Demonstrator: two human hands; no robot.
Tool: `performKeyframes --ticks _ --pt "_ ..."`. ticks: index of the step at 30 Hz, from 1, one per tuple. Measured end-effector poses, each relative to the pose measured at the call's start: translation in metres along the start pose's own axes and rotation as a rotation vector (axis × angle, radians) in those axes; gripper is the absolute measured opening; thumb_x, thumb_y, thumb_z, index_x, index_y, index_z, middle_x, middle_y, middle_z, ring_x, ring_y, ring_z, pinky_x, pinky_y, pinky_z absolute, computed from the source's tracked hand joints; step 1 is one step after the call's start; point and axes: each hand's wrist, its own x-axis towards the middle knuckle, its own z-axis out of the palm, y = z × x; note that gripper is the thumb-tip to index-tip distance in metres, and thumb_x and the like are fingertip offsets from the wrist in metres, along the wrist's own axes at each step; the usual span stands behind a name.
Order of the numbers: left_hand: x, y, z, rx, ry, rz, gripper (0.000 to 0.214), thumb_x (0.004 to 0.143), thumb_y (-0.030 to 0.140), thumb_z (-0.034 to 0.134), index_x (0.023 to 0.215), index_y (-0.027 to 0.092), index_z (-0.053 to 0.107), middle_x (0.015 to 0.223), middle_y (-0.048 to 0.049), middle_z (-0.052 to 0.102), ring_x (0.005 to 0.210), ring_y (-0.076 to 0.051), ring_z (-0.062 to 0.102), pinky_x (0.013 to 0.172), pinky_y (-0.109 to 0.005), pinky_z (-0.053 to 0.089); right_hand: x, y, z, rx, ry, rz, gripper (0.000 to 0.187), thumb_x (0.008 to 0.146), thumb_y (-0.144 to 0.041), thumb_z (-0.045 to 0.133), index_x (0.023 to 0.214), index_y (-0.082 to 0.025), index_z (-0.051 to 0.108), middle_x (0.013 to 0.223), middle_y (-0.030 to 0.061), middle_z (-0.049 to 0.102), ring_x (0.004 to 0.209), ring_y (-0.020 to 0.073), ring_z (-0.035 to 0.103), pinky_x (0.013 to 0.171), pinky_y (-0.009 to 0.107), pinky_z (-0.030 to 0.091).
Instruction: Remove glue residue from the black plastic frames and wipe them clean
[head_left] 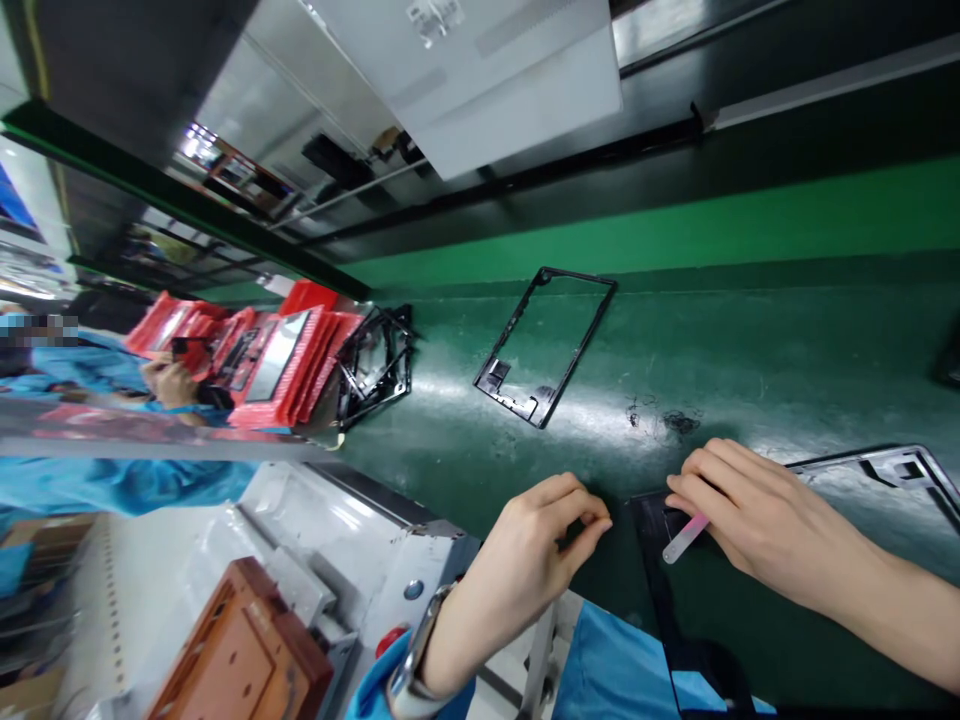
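Note:
My left hand point(536, 535) hovers over the bench's near edge, its thumb and fingertips pinched together. Whatever it may hold is too small to make out. My right hand point(757, 510) is closed around a small pink-and-clear plastic stick point(686, 540), whose rounded clear end points down and left. That hand rests over the corner of a large black frame point(656, 575), whose metal-lined far corner point(904, 462) shows on the right. Beyond my hands, a second thin black frame point(574, 365) lies flat on the green bench.
Tangled black frames point(379, 365) lie at the left beside stacked red-wrapped parts point(300, 370). A co-worker's hand point(172, 380) is near those stacks. Dark scraps point(679, 420) lie on the green benchtop point(750, 350). A brown fixture point(247, 650) stands lower left; a white sheet point(510, 80) hangs above.

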Motion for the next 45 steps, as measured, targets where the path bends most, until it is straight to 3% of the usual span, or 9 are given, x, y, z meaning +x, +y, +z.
performKeyframes --ticks 6,11,18,23,26,33,37,40,45 --pt "0.002 0.003 -0.003 -0.185 0.033 0.055 0.009 0.101 0.017 0.071 0.1 0.024 0.077 0.129 -0.0083 0.065 0.117 -0.021 0.065 0.1 -0.033 0.054 -0.001 0.0 0.0 0.009 -0.008 0.008 0.023 0.1 0.002 0.054 0.108 -0.012 0.071 0.095 0.0087 0.06 0.088 0.0257 0.053 0.08 0.041 0.041" --pt "0.014 0.008 0.015 -0.259 0.199 0.068 0.008 0.099 0.018 0.075 0.098 0.025 0.078 0.129 -0.006 0.069 0.124 -0.023 0.062 0.11 -0.038 0.05 0.001 -0.001 -0.002 0.026 -0.003 0.009 0.015 0.106 -0.006 0.055 0.108 -0.01 0.069 0.095 0.0084 0.059 0.087 0.0246 0.051 0.078 0.041 0.04" --pt "0.03 0.014 0.039 -0.72 0.387 -0.029 0.015 0.109 0.029 0.063 0.099 0.019 0.068 0.101 -0.0061 0.075 0.091 -0.016 0.073 0.078 -0.026 0.057 0.01 0.006 -0.009 0.04 0.09 0.135 0.017 0.108 -0.005 0.052 0.104 -0.012 0.067 0.092 0.0073 0.06 0.087 0.0227 0.054 0.075 0.038 0.04" --pt "0.034 0.019 0.049 -0.817 0.417 -0.184 0.025 0.106 0.039 0.067 0.096 0.016 0.069 0.091 -0.0057 0.075 0.069 -0.011 0.066 0.063 -0.023 0.052 0.013 0.008 -0.01 0.0 0.124 0.176 0.019 0.108 -0.007 0.053 0.096 -0.013 0.066 0.089 0.0068 0.061 0.083 0.0222 0.054 0.074 0.039 0.042" --pt "0.026 0.022 0.05 -0.737 0.41 -0.21 0.023 0.104 0.038 0.07 0.095 0.017 0.073 0.088 -0.0033 0.073 0.061 -0.008 0.059 0.057 -0.022 0.048 0.015 0.008 -0.01 -0.025 0.136 0.18 0.021 0.109 -0.008 0.052 0.093 -0.013 0.066 0.087 0.0072 0.061 0.083 0.0226 0.055 0.074 0.039 0.043" --pt "0.03 0.013 0.038 -0.206 0.488 -0.048 0.008 0.101 0.021 0.073 0.095 0.021 0.078 0.088 -0.0018 0.074 0.071 -0.012 0.063 0.063 -0.023 0.049 0.015 0.011 -0.012 -0.036 0.162 0.196 0.018 0.108 -0.007 0.054 0.096 -0.014 0.067 0.089 0.0071 0.064 0.084 0.0225 0.058 0.075 0.039 0.045" --pt "0.04 0.0 0.031 -0.115 0.529 -0.022 0.005 0.098 0.019 0.077 0.094 0.021 0.077 0.086 0.0005 0.072 0.068 -0.01 0.058 0.065 -0.023 0.049 0.015 0.01 -0.013 -0.038 0.169 0.192 0.017 0.108 -0.007 0.054 0.099 -0.012 0.067 0.09 0.0082 0.064 0.085 0.023 0.058 0.076 0.04 0.046" --pt "0.04 -0.006 0.029 -0.107 0.472 -0.011 0.006 0.097 0.021 0.08 0.091 0.021 0.077 0.086 0.0007 0.073 0.07 -0.011 0.058 0.068 -0.024 0.049 0.014 0.008 -0.016 -0.018 0.195 0.182 0.013 0.107 -0.004 0.056 0.103 -0.011 0.067 0.094 0.0094 0.066 0.088 0.0234 0.06 0.078 0.041 0.048" --pt "0.034 -0.005 0.029 -0.119 0.363 -0.038 0.013 0.107 0.022 0.063 0.095 0.02 0.068 0.087 -0.0009 0.066 0.078 -0.014 0.059 0.072 -0.027 0.047 0.012 0.003 -0.021 -0.024 0.251 0.163 0.012 0.1 -0.005 0.07 0.101 -0.014 0.063 0.096 0.0085 0.067 0.089 0.0234 0.061 0.08 0.042 0.05"
